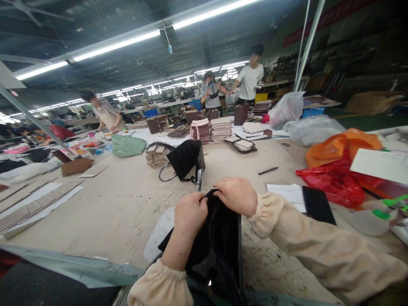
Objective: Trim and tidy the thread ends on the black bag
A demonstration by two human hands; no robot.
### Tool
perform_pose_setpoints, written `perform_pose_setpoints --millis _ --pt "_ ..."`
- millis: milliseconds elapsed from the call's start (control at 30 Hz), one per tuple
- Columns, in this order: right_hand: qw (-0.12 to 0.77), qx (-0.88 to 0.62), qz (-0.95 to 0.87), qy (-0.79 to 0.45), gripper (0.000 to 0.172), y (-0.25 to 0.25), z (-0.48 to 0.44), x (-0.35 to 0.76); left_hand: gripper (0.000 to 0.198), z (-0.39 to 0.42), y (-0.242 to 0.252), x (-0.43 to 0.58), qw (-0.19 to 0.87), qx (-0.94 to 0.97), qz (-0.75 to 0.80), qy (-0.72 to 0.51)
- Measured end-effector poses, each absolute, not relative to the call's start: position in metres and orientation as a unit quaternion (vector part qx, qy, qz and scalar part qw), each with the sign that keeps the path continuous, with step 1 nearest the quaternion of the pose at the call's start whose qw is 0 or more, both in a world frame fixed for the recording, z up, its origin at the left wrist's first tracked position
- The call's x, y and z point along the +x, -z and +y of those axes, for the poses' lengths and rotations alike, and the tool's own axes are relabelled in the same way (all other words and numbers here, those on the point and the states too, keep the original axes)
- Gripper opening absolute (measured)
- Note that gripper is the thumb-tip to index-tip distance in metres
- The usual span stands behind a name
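- The bag (pixel 219 250), black and glossy, lies at the near edge of the table (pixel 121 199) between the person's two forearms. Its top edge is raised under both hands.
- The left hand (pixel 190 214) sits on the bag's upper left edge, with its fingers closed and pinching the black material.
- The right hand (pixel 237 195) is at the bag's top right, with its fingers curled over the edge and gripping it. The two hands are almost touching.
- A white sheet (pixel 159 238) shows from under the bag's left side.
- Right of the bag, a dark phone (pixel 317 204) lies on some papers (pixel 288 193).
- Farther right of the bag is a red sack (pixel 331 180), with an orange sack (pixel 344 144) behind it.
- Just beyond the bag lies a slim metal thing (pixel 199 178); what it is cannot be made out.
- Beyond the bag and to its right, a pen (pixel 267 171) lies alone on the tabletop.
- Straight beyond the bag sits a black handbag (pixel 186 159) with a looped handle.
- Well left of the bag, brown strips (pixel 32 204) lie in rows.
- Far beyond the bag and to its left is a green sack (pixel 127 145).
- Far beyond the bag stand stacks (pixel 219 128) of flat pieces.
- Farthest from the bag, three people (pixel 250 78) are standing at the tables.
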State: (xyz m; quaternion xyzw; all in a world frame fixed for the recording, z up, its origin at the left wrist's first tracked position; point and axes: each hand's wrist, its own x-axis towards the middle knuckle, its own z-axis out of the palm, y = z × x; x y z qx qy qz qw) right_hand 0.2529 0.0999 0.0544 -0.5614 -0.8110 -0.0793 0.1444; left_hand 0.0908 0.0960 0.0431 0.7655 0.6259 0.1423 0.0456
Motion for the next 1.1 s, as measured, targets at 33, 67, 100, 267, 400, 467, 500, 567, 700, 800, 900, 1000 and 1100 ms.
perform_pose_setpoints --millis 33,67,100,267,400,467,500,567,700,800,900,1000,1100 --pt "0.142 -0.563 -0.81 0.081 0.023 -0.055 0.1 0.252 0.025 0.096 -0.043 0.091 0.047 0.765 0.627 -0.142" --pt "0.139 -0.565 -0.809 0.083 0.024 -0.055 0.1 0.252 0.026 0.096 -0.043 0.091 0.045 0.764 0.629 -0.141" --pt "0.136 -0.567 -0.808 0.083 0.024 -0.055 0.1 0.252 0.026 0.095 -0.042 0.092 0.043 0.762 0.631 -0.138" --pt "0.132 -0.573 -0.805 0.085 0.026 -0.055 0.101 0.252 0.028 0.095 -0.041 0.095 0.037 0.762 0.631 -0.141" --pt "0.129 -0.573 -0.805 0.084 0.026 -0.054 0.102 0.252 0.03 0.097 -0.042 0.096 0.044 0.765 0.63 -0.128" --pt "0.134 -0.572 -0.805 0.086 0.026 -0.054 0.103 0.252 0.032 0.097 -0.042 0.097 0.036 0.767 0.63 -0.117" --pt "0.136 -0.572 -0.804 0.088 0.026 -0.053 0.103 0.252 0.032 0.098 -0.043 0.098 0.03 0.769 0.629 -0.112" --pt "0.141 -0.574 -0.801 0.093 0.025 -0.053 0.103 0.251 0.032 0.098 -0.044 0.1 0.019 0.772 0.627 -0.1" --pt "0.153 -0.577 -0.798 0.087 0.022 -0.051 0.104 0.249 0.028 0.098 -0.043 0.103 0.015 0.774 0.625 -0.105" --pt "0.148 -0.582 -0.796 0.078 0.02 -0.05 0.106 0.248 0.029 0.099 -0.042 0.104 0.011 0.78 0.616 -0.113" --pt "0.144 -0.592 -0.791 0.053 0.02 -0.055 0.105 0.247 0.033 0.101 -0.043 0.104 0.002 0.78 0.619 -0.096" --pt "0.201 -0.584 -0.786 0.008 0.021 -0.064 0.095 0.25 0.035 0.103 -0.047 0.105 0.004 0.787 0.613 -0.073" --pt "0.315 -0.556 -0.768 -0.043 0.023 -0.067 0.071 0.254 0.033 0.106 -0.051 0.106 0.005 0.801 0.596 -0.059"
